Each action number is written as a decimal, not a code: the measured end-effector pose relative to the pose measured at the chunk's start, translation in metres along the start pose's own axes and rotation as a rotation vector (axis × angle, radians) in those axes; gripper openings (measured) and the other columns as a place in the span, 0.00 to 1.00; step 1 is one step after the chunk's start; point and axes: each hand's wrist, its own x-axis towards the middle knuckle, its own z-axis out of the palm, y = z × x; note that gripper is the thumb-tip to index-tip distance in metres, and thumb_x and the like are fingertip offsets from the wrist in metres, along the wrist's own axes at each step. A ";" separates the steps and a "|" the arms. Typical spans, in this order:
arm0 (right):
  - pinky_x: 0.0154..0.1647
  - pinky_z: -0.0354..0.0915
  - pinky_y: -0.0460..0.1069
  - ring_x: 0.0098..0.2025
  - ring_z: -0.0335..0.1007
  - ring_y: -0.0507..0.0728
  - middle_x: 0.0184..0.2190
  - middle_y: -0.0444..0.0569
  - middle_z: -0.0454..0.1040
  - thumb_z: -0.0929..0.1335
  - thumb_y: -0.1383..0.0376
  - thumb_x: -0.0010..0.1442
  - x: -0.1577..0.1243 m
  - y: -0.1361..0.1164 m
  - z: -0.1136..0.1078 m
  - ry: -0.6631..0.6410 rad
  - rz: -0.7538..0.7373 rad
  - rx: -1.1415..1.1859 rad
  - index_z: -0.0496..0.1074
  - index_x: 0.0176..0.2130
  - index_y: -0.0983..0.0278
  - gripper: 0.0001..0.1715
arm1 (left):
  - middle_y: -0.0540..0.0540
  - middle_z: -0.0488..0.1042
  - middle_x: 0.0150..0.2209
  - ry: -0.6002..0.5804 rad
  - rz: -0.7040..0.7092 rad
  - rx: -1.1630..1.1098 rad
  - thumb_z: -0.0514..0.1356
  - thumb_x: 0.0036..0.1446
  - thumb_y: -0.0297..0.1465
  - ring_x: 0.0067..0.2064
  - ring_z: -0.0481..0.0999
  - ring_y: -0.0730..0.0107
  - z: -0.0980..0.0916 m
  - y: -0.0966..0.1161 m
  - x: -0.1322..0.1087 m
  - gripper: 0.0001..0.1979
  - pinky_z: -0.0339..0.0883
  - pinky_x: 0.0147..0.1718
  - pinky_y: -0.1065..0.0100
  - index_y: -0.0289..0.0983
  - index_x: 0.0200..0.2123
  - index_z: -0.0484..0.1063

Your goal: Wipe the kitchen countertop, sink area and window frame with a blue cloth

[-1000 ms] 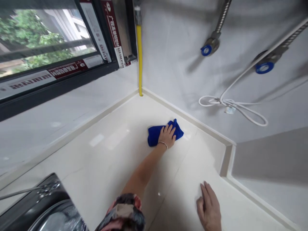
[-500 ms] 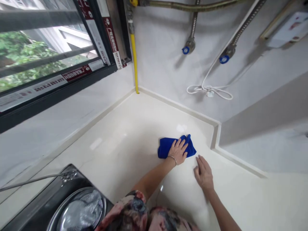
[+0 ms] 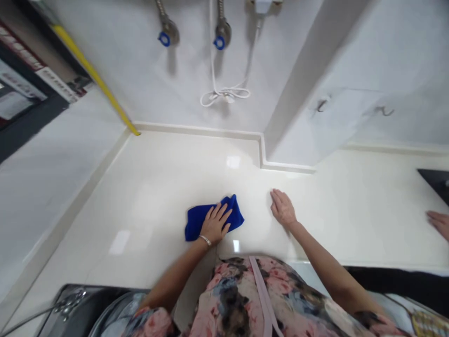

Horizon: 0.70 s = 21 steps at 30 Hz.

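Blue cloth (image 3: 195, 223) drawn back from wall, nearer me. Left grip (image 3: 214, 223) flat on it, unclenched; right grip (image 3: 282, 209) spread on tabletop (image 3: 147, 187).

Left hand (image 3: 214, 224) on blue cloth (image 3: 195, 222)

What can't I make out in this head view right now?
Blue cloth: head view, middle covered by the left hand.
Sink: head view, cut off by the bottom edge and floral sleeve.
Other person's hand: head view, cut off by the right edge.
Yellow pipe: head view, motion-blurred.
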 end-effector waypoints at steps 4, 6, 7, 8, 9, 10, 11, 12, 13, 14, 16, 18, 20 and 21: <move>0.72 0.61 0.67 0.70 0.64 0.66 0.66 0.66 0.71 0.60 0.66 0.71 -0.051 0.047 -0.029 0.060 0.209 -0.083 0.68 0.66 0.71 0.28 | 0.46 0.57 0.76 -0.024 0.001 0.057 0.52 0.70 0.39 0.77 0.56 0.51 -0.004 -0.007 -0.015 0.30 0.53 0.75 0.46 0.48 0.74 0.62; 0.71 0.62 0.66 0.69 0.65 0.66 0.66 0.65 0.71 0.59 0.66 0.72 -0.068 0.057 -0.036 0.077 0.270 -0.103 0.69 0.65 0.71 0.28 | 0.46 0.56 0.76 -0.030 -0.029 0.065 0.52 0.70 0.38 0.78 0.54 0.49 -0.004 -0.001 -0.008 0.30 0.53 0.75 0.44 0.48 0.74 0.62; 0.71 0.62 0.65 0.70 0.65 0.65 0.66 0.65 0.71 0.58 0.66 0.72 -0.073 0.058 -0.037 0.080 0.288 -0.109 0.69 0.65 0.71 0.28 | 0.45 0.56 0.77 -0.033 -0.041 0.065 0.51 0.71 0.38 0.78 0.54 0.48 -0.004 0.003 -0.001 0.30 0.53 0.75 0.42 0.47 0.74 0.61; 0.71 0.62 0.65 0.70 0.64 0.65 0.67 0.65 0.71 0.57 0.67 0.72 -0.076 0.057 -0.038 0.081 0.303 -0.112 0.69 0.65 0.71 0.28 | 0.45 0.55 0.77 -0.039 -0.046 0.063 0.51 0.71 0.39 0.78 0.53 0.48 -0.004 0.008 0.007 0.30 0.53 0.75 0.42 0.47 0.74 0.61; 0.72 0.62 0.65 0.71 0.63 0.65 0.67 0.64 0.70 0.57 0.67 0.72 -0.077 0.055 -0.038 0.081 0.316 -0.115 0.69 0.66 0.71 0.28 | 0.45 0.55 0.77 -0.045 -0.041 0.058 0.50 0.71 0.39 0.78 0.53 0.48 -0.003 0.014 0.016 0.30 0.52 0.75 0.41 0.47 0.74 0.61; 0.72 0.61 0.65 0.71 0.63 0.65 0.67 0.64 0.70 0.57 0.67 0.72 -0.077 0.053 -0.038 0.083 0.328 -0.116 0.68 0.66 0.71 0.29 | 0.44 0.55 0.77 -0.052 -0.029 0.051 0.50 0.71 0.39 0.78 0.52 0.48 -0.003 0.019 0.027 0.30 0.52 0.75 0.41 0.47 0.74 0.60; 0.73 0.61 0.65 0.71 0.63 0.64 0.68 0.64 0.70 0.57 0.67 0.72 -0.076 0.050 -0.038 0.085 0.336 -0.113 0.68 0.66 0.70 0.29 | 0.45 0.54 0.77 -0.060 -0.007 0.042 0.49 0.72 0.39 0.78 0.52 0.48 -0.002 0.023 0.040 0.30 0.51 0.75 0.41 0.46 0.75 0.60; 0.73 0.60 0.65 0.71 0.63 0.64 0.68 0.63 0.70 0.57 0.68 0.72 -0.075 0.047 -0.038 0.087 0.340 -0.106 0.68 0.67 0.70 0.29 | 0.45 0.54 0.77 -0.067 0.018 0.030 0.49 0.72 0.39 0.78 0.51 0.48 -0.001 0.026 0.054 0.30 0.50 0.75 0.41 0.46 0.75 0.60; 0.73 0.60 0.65 0.71 0.62 0.64 0.68 0.63 0.69 0.58 0.68 0.72 -0.074 0.045 -0.039 0.091 0.340 -0.096 0.68 0.67 0.69 0.29 | 0.45 0.54 0.78 -0.072 0.044 0.017 0.49 0.72 0.40 0.79 0.51 0.49 0.000 0.029 0.069 0.30 0.49 0.76 0.42 0.47 0.75 0.60; 0.73 0.60 0.65 0.72 0.62 0.64 0.68 0.62 0.69 0.58 0.68 0.71 -0.073 0.044 -0.040 0.098 0.338 -0.088 0.67 0.68 0.69 0.30 | 0.45 0.54 0.78 -0.074 0.064 0.005 0.49 0.72 0.40 0.79 0.51 0.49 0.001 0.031 0.085 0.30 0.48 0.76 0.42 0.47 0.75 0.60; 0.73 0.61 0.64 0.71 0.62 0.64 0.68 0.61 0.69 0.59 0.69 0.70 -0.072 0.042 -0.042 0.113 0.330 -0.076 0.66 0.68 0.68 0.30 | 0.45 0.54 0.78 -0.071 0.071 -0.015 0.48 0.72 0.40 0.79 0.51 0.49 0.003 0.032 0.121 0.30 0.46 0.76 0.42 0.47 0.74 0.61; 0.72 0.61 0.65 0.71 0.62 0.64 0.68 0.60 0.69 0.60 0.69 0.69 -0.072 0.042 -0.044 0.120 0.329 -0.072 0.66 0.69 0.66 0.32 | 0.45 0.55 0.78 -0.046 0.008 -0.022 0.48 0.72 0.41 0.79 0.50 0.49 0.005 0.030 0.159 0.30 0.45 0.76 0.42 0.46 0.75 0.60; 0.72 0.62 0.65 0.71 0.63 0.64 0.68 0.59 0.69 0.60 0.70 0.68 -0.071 0.041 -0.046 0.118 0.338 -0.073 0.65 0.70 0.65 0.33 | 0.44 0.55 0.78 0.001 -0.094 -0.025 0.47 0.72 0.41 0.78 0.50 0.48 0.006 0.027 0.197 0.31 0.44 0.76 0.41 0.45 0.75 0.60; 0.71 0.62 0.65 0.71 0.63 0.64 0.68 0.59 0.69 0.61 0.70 0.68 -0.071 0.040 -0.047 0.113 0.341 -0.073 0.65 0.70 0.64 0.33 | 0.43 0.54 0.78 0.026 -0.142 -0.027 0.46 0.72 0.42 0.78 0.50 0.47 0.007 0.025 0.215 0.31 0.44 0.76 0.40 0.45 0.75 0.60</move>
